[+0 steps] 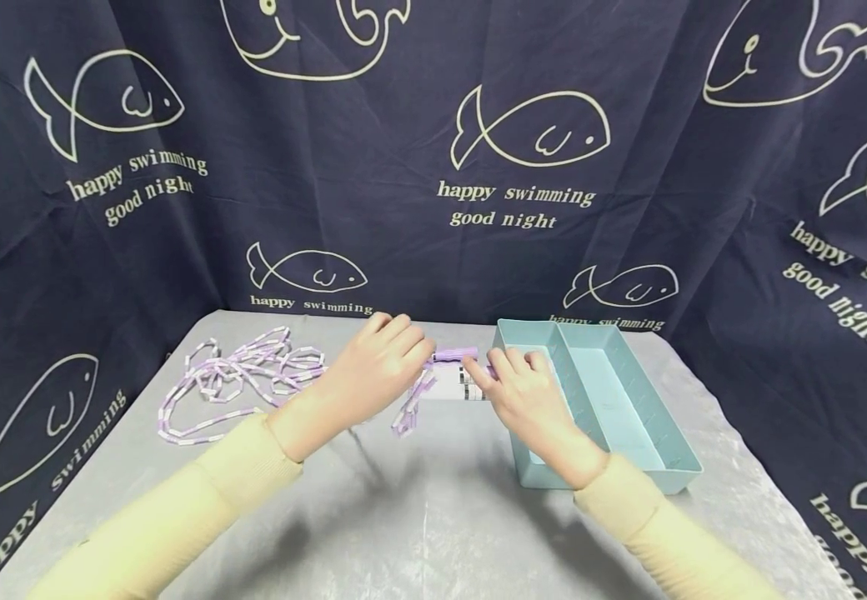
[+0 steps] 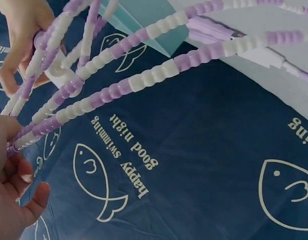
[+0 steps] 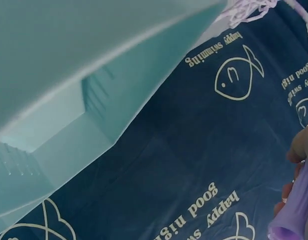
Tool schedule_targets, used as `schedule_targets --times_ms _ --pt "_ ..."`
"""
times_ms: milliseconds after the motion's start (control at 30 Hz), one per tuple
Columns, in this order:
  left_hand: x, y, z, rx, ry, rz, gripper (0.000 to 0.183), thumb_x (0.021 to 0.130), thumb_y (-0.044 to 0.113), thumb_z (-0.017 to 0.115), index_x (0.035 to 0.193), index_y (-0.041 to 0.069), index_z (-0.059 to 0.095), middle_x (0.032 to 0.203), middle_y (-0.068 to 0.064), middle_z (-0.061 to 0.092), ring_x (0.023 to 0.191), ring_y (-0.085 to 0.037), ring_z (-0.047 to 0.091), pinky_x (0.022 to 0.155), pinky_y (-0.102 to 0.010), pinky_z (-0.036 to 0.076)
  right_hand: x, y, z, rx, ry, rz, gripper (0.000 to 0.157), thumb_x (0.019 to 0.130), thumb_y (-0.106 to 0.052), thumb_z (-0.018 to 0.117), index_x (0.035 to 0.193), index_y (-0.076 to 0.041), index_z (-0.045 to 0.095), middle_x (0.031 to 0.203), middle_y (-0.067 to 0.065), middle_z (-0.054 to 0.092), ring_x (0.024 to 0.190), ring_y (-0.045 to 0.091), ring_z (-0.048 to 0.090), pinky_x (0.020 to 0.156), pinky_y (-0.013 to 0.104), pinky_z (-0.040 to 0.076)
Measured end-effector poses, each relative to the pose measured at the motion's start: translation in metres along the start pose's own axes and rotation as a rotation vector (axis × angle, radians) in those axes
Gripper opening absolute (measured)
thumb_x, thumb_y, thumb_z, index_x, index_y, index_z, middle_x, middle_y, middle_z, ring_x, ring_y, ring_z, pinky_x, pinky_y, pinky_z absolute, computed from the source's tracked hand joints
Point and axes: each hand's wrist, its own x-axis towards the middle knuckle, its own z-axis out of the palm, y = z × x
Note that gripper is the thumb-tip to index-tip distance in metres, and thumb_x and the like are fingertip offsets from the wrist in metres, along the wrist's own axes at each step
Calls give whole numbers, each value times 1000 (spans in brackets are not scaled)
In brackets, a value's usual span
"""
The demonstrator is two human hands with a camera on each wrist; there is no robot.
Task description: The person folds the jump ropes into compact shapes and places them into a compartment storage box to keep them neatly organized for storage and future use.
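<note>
A beaded jump rope in purple and white (image 1: 242, 375) lies in loose loops on the left of the table. My left hand (image 1: 384, 358) pinches strands of it, and a short length hangs below the fingers. In the left wrist view, several beaded strands (image 2: 154, 75) run out from that hand (image 2: 14, 185). My right hand (image 1: 527, 400) grips a purple jump rope handle (image 3: 296, 205) with a flared end, beside the bin's left wall. Another purple handle (image 1: 454, 354) shows between the hands, beyond a white piece with dark markings (image 1: 448, 385).
A light blue bin (image 1: 684, 477) with two long compartments stands on the right, under my right forearm. A grey cloth covers the table (image 1: 418, 533). Dark blue curtains (image 1: 403, 167) printed with fish and words hang behind and at both sides.
</note>
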Motion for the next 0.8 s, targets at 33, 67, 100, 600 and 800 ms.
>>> schedule_targets --times_ms 33,67,100,600,800 --pt "3 -1 2 -5 1 -3 6 82 1 58 84 7 60 79 -4 54 74 -21 49 70 -33 41 0 -1 0 2 0 -6 37 88 4 35 109 -17 56 82 11 48 65 27 44 58 37 34" --pt "6 -1 4 -16 -6 -10 6 81 2 61 83 7 61 79 -4 54 75 -21 49 70 -33 40 1 -2 1 1 -1 -9 37 88 3 35 109 -18 57 83 11 49 66 27 44 58 37 34" --pt "9 -2 6 -32 -18 -21 6 79 3 63 83 7 61 79 -3 55 75 -21 49 70 -33 40 1 -3 1 -1 -4 -10 37 89 2 35 109 -19 58 83 10 50 66 26 44 59 37 34" --pt "44 -10 38 -253 -345 -240 11 78 13 71 89 14 69 87 2 64 87 -17 55 74 -32 39 11 -15 -4 91 15 -106 54 91 1 36 123 -42 47 78 11 48 62 26 41 54 35 31" --pt "46 -14 47 -236 -373 -277 11 78 13 71 89 15 69 87 2 65 88 -17 55 74 -32 40 14 -17 -8 140 27 -127 47 87 -1 43 114 -38 52 76 11 47 60 26 39 53 33 30"
